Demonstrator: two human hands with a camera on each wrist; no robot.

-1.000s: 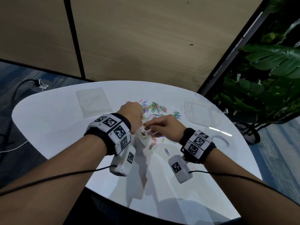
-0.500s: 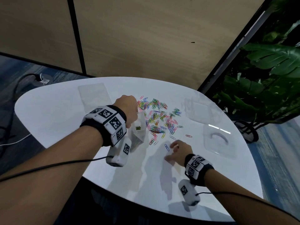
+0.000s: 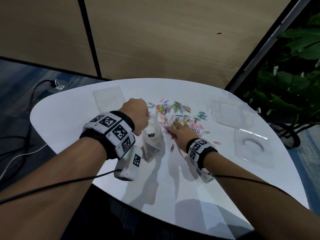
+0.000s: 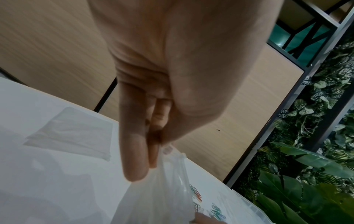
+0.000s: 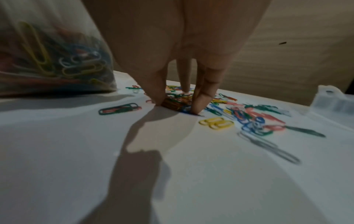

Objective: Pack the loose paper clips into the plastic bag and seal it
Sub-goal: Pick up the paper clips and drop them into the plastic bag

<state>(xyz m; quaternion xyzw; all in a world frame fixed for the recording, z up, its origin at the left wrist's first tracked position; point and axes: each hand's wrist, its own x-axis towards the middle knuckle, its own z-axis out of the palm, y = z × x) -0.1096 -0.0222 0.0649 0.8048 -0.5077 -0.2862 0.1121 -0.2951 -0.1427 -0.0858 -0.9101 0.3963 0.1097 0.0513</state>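
Clips (image 3: 174, 110) lie on the tabletop (image 3: 69, 118); more fill the bag (image 3: 152, 134) pinched by the left hand (image 3: 136, 113). Right hand (image 3: 181, 132) pinches loose clips.

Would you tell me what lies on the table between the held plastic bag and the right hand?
In the head view, bare white table separates the plastic bag from the right hand, apart from a single paper clip nearer the camera.

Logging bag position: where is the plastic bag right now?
In the head view, the plastic bag hangs from the left hand, left of the loose paper clips.
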